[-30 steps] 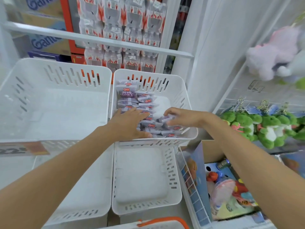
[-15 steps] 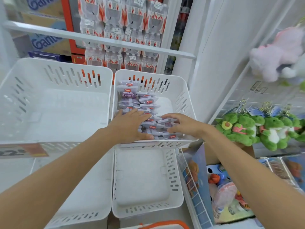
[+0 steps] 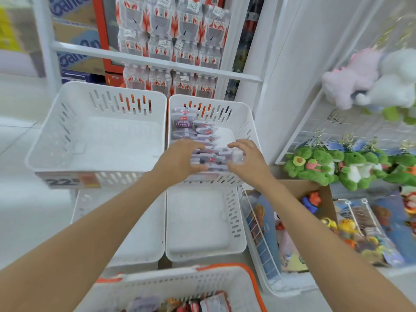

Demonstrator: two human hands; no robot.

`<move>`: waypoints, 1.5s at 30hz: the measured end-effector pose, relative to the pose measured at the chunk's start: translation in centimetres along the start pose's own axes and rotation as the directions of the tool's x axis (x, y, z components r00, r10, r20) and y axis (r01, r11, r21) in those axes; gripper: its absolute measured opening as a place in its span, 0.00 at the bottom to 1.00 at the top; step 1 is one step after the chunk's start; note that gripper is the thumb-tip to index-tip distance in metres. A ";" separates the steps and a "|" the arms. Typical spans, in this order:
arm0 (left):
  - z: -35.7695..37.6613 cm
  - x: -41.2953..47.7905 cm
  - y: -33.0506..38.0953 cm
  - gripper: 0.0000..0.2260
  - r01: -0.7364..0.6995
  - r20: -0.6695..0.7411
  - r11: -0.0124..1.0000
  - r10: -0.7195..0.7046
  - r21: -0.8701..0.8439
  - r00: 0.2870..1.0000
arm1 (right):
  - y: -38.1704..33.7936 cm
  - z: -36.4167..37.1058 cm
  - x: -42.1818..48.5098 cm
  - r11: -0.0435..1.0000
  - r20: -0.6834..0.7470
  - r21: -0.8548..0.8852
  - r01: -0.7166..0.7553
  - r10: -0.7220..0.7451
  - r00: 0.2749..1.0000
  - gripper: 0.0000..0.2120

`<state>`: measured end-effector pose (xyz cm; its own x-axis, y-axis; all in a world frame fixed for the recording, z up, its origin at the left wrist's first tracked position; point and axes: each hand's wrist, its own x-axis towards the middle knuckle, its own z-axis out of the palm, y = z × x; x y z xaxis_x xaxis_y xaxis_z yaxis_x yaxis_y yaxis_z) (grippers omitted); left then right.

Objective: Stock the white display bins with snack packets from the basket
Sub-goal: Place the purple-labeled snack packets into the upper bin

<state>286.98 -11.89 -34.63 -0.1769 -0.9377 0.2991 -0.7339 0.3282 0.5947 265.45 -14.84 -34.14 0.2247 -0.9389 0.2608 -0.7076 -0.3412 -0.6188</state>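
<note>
Snack packets [image 3: 208,152] stand in a row between my fingers: left hand [image 3: 177,163] and right hand [image 3: 249,163] both curl around them, inside white bin [image 3: 244,119].

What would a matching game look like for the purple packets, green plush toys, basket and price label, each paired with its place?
1 purple snack packets
2 green plush toys
3 basket
4 price label

A bottom edge of the view
B front of the upper left bin
C inside the upper right bin
D hanging at the far right

Pairs: 1-C, 2-D, 3-A, 4-B
</note>
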 end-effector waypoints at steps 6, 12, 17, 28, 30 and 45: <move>-0.8 -11.9 0.7 0.15 0.203 0.044 0.957 -0.198 -0.209 0.979 | -4.8 4.5 -11.1 0.998 -0.044 0.050 0.034 -0.032 0.999 0.11; 1.8 -26.5 -4.4 0.13 0.477 0.089 0.824 -0.474 -0.307 0.876 | -2.3 13.1 -22.2 0.985 0.305 0.073 -0.155 0.126 0.944 0.09; 4.1 -34.5 -8.8 0.08 0.597 0.116 0.728 -0.597 -0.338 0.794 | 1.6 17.3 -27.9 0.956 0.692 -0.110 -0.272 0.270 0.669 0.16; 7.6 -36.1 -7.1 0.14 0.651 0.429 0.731 -0.532 -0.202 0.730 | 4.5 16.6 -36.2 0.941 0.875 -0.336 -0.037 0.326 0.359 0.09; 7.9 -35.6 -6.2 0.15 0.655 0.436 0.723 -0.527 -0.221 0.729 | 3.7 15.9 -35.2 0.955 0.842 -0.266 -0.128 0.295 0.452 0.07; 4.0 -37.2 -9.7 0.16 0.736 0.296 0.425 -0.720 -0.527 0.627 | -0.8 23.2 -27.9 0.893 0.581 0.131 -0.429 0.281 0.764 0.18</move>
<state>298.04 19.39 -54.53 0.2239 -0.8585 -0.4614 -0.0968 -0.4906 0.8660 275.31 10.57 -58.06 0.3617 -0.8395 -0.4056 -0.6406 0.0923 -0.7623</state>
